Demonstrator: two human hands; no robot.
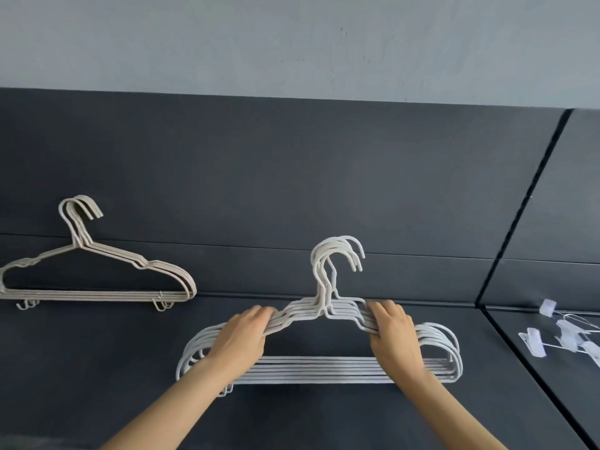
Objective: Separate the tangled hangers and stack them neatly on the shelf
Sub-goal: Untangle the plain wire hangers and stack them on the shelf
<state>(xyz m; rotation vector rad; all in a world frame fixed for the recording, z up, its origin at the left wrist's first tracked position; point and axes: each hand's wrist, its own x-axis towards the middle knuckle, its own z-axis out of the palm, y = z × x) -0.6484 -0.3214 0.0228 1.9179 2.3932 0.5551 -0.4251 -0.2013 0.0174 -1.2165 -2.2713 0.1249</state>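
On the dark shelf, left hand and right hand curl their fingers round the white hanger stack (hooks roughly aligned).

A pale grey wall spans twelve o'clock above dark padded panels; at three o'clock lie translucent white clips on thin wire.

Pale grey wall; dark, perhaps padded, panels below.

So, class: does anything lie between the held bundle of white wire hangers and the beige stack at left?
Nothing visible: only bare dark surface separates the white wire hanger bundle from the beige hanger stack.
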